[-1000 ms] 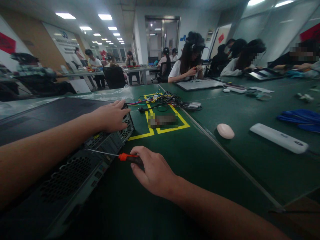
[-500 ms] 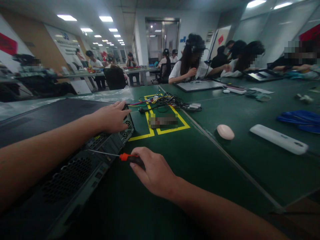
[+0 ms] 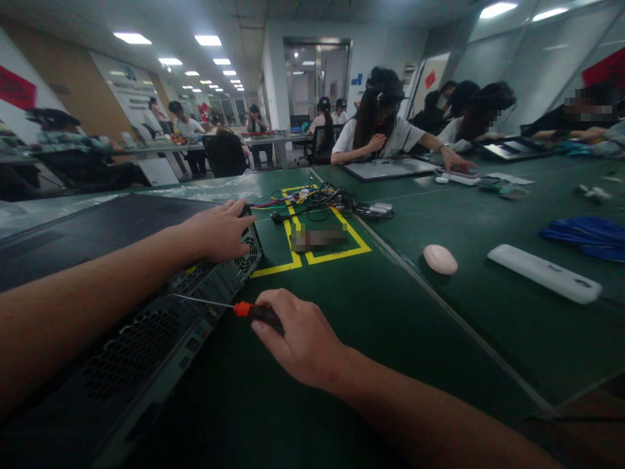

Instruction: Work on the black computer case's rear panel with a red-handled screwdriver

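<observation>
A black computer case (image 3: 146, 339) lies on its side on the green table (image 3: 400, 326), its perforated rear panel facing me. My left hand (image 3: 219, 229) rests on the case's far corner by the fan grille (image 3: 248, 253), fingers curled over the edge. My right hand (image 3: 297, 335) grips a screwdriver (image 3: 239, 307) with an orange and black handle. Its thin shaft points left and its tip touches the rear panel.
A tangle of cables (image 3: 317, 195) lies inside yellow tape marks (image 3: 312, 251). A pink mouse (image 3: 440, 258), a white bar-shaped device (image 3: 544, 273) and blue cloth (image 3: 586, 233) sit to the right. Several people work at the far side of the table and at other tables.
My hands and the screwdriver have barely moved. A person across the table has stretched an arm out to the right.
</observation>
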{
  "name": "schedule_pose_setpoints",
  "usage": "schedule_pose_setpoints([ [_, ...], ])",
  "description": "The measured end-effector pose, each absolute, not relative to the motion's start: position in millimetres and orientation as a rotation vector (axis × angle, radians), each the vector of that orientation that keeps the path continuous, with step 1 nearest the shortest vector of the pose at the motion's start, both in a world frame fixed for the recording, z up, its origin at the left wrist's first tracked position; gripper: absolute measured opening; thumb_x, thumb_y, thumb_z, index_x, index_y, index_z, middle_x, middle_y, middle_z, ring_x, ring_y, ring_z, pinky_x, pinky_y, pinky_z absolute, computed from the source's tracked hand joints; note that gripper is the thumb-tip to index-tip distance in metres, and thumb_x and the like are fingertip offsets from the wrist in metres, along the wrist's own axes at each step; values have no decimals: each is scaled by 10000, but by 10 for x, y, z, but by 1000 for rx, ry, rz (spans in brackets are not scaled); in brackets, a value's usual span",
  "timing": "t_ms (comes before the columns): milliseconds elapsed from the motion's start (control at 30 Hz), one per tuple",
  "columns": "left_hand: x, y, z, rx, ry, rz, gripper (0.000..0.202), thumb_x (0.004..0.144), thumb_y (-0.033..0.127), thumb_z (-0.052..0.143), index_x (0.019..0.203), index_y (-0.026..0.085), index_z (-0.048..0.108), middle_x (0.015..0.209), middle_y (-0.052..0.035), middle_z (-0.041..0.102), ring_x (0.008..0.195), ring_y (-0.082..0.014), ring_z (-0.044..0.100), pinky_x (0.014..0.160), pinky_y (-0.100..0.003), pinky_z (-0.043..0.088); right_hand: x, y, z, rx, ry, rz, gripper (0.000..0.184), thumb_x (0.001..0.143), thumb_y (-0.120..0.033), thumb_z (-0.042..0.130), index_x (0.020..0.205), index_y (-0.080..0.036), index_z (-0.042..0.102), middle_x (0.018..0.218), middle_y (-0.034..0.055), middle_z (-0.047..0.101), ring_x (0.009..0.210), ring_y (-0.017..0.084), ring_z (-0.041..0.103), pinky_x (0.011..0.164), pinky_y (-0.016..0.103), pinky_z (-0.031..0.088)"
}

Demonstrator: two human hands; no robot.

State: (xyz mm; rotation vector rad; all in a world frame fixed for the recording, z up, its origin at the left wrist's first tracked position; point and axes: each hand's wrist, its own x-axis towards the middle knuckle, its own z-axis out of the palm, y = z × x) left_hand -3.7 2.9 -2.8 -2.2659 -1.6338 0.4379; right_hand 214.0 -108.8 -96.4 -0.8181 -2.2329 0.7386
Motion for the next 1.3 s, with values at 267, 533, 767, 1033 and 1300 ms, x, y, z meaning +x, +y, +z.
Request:
schedule_pose_setpoints([
  [267,-62,47,-46,-2265,-1598,438,772,911,469,566,1578,97,449,1683,-283,262,1533,-449,327,1206,-504,358,2147,-1093,-952,-838,-2257,718,198,1025,-329,574,1193,-225,581,1059,40,679,863,196,651,751,337,493],
  [533,-55,45,-49,-2249,-1609,445,779,907,468,569,1590,118,439,1700,-245,261,1535,-439,326,1214,-483,348,2147,-1090,-984,-827,-2272,668,218,1043,-361,545,1208,-220,573,1091,57,674,908,210,655,773,348,498],
  [767,-43,37,-38,-2250,-1612,457,784,917,487,563,1590,106,434,1700,-264,242,1538,-449,315,1220,-498,343,2147,-1092,-975,-841,-2272,658,227,1048,-383,536,1204,-225,583,1087,56,681,888,207,650,750,341,486],
  [1033,-44,38,-39,-2265,-1612,445,782,917,472,566,1587,92,433,1694,-279,241,1540,-449,310,1213,-507,352,2150,-1094,-962,-830,-2270,667,242,1064,-386,511,1206,-211,599,1087,59,671,893,199,641,752,336,477],
  [1300,-49,37,-37,-2286,-1626,417,780,904,460,597,1578,99,447,1706,-262,239,1542,-452,302,1214,-522,355,2145,-1102,-963,-819,-2272,717,290,1088,-390,459,1247,-191,599,1128,73,690,933,208,661,797,348,499],
])
